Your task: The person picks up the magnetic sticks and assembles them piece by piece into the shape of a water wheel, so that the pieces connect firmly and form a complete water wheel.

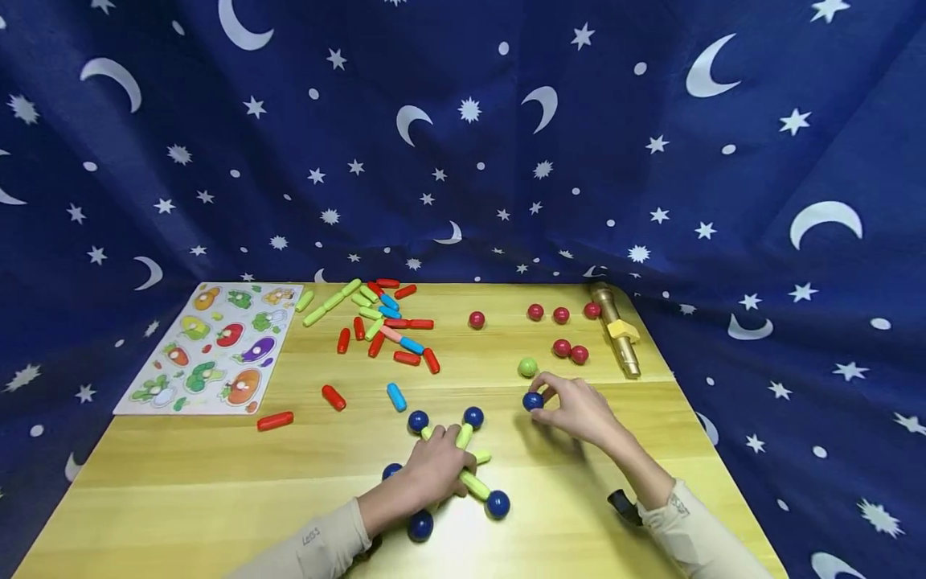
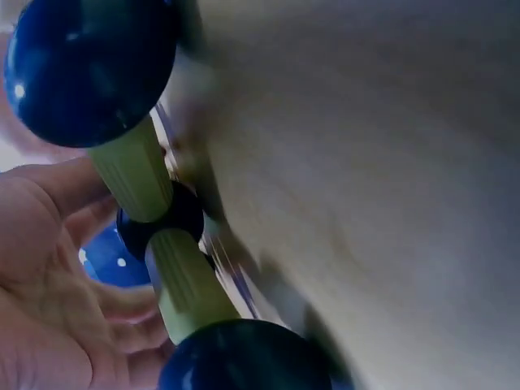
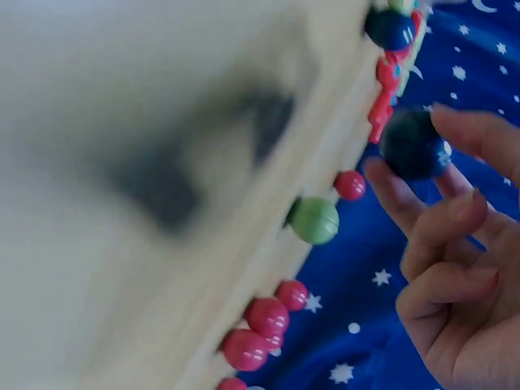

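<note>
Near the front of the table my left hand point(image 1: 436, 466) grips the middle of a star-shaped model point(image 1: 473, 485) of light green rods and blue balls. Several blue balls cap its outer rods, while one green rod point(image 1: 483, 457) on the right shows a bare end. From the left wrist, a dark ball point(image 2: 162, 219) joins two rods, with fingers curled behind it. My right hand point(image 1: 576, 408) pinches a single blue ball point(image 1: 532, 401) between thumb and fingertips, to the right of the model. Just beyond that ball lies a green ball point(image 1: 528, 367).
Red, blue, pink and green rods point(image 1: 391, 330) lie scattered at back centre-left. Several red balls point(image 1: 561, 315) sit at back right, beside a gold tube point(image 1: 616, 331) with a yellow block. A vegetable picture board point(image 1: 217, 346) lies far left. Starry blue cloth point(image 1: 463, 185) hangs behind.
</note>
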A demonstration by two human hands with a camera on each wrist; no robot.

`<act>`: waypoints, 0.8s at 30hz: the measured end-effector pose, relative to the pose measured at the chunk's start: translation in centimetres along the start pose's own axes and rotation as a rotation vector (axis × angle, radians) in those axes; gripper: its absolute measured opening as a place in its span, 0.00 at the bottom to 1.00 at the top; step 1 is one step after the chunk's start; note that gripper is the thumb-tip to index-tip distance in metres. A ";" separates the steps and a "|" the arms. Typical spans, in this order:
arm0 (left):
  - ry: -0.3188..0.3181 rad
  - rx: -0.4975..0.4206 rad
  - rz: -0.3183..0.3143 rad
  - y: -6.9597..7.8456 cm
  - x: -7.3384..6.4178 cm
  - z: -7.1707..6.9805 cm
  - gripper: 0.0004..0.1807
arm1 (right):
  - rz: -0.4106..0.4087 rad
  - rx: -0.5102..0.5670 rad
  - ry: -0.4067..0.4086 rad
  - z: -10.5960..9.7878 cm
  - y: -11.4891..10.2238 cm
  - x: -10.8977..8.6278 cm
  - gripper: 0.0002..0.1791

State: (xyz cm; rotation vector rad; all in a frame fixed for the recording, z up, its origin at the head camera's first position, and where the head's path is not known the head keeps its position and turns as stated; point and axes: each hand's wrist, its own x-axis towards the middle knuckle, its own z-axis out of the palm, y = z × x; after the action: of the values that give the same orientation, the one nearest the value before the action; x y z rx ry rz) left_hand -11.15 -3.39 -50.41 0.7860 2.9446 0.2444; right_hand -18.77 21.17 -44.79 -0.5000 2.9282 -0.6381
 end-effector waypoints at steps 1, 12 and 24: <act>0.014 -0.019 -0.026 -0.2 0.3 -0.1 0.12 | 0.006 -0.005 -0.022 0.3 0.1 -0.6 0.16; 0.057 -0.115 -0.128 -0.1 1.2 -0.1 0.11 | -0.116 -0.011 -0.202 2.3 -0.7 -4.1 0.16; -0.002 -0.174 -0.137 0.2 1.4 -0.1 0.13 | -0.126 -0.010 -0.170 3.9 -0.8 -1.3 0.15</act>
State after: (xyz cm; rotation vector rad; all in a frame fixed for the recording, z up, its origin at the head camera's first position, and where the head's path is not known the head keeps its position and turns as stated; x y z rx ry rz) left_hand -12.23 -2.54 -50.35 0.5586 2.9088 0.4814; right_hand -16.69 19.38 -47.96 -0.7077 2.7580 -0.5647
